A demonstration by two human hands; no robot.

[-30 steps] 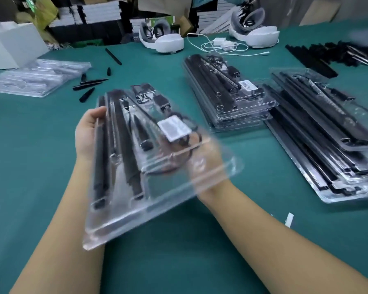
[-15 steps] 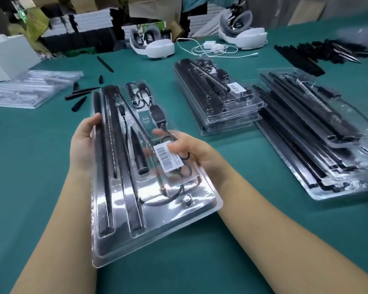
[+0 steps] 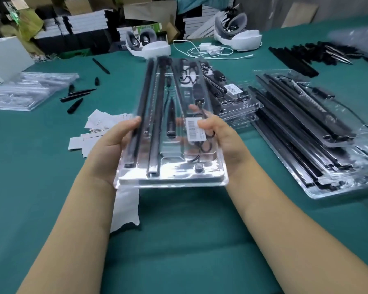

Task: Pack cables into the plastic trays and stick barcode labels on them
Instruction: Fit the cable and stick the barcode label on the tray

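"What is the person holding?"

"A see-through plastic tray (image 3: pixel 172 170), up off the green table (image 3: pixel 189 240). The left hand (image 3: pixel 113 145) grips its left edge, thumb curled over the top. The right hand (image 3: pixel 219 136) grips the right edge, and its thumb presses on the barcode label (image 3: pixel 192 130)."

"Is the tray full?"

"It looks full. Long black rods (image 3: pixel 141 115) lie in the left slots, and a thin black cable (image 3: pixel 202 143) curls in the pocket by the label. The label sits flat on top, so I think this tray is finished — it just needs a place to go."

"Where would it go?"

"Maybe on the labelled stack (image 3: pixel 232 98) just behind it. That pile has a label on its top tray too. But I'm only guessing."

"What about the big pile on the right?"

"That right pile (image 3: pixel 306 132) has rods and cables in it, but I can't see a label there. So those may still need stickers."

"Is there more to pack?"

"I think so. Empty trays (image 3: pixel 28 92) wait at the far left, and loose black parts (image 3: pixel 302 58) lie at the far right. Small white paper slips (image 3: pixel 98 128) lie near the left hand — I can't tell what is printed on them."
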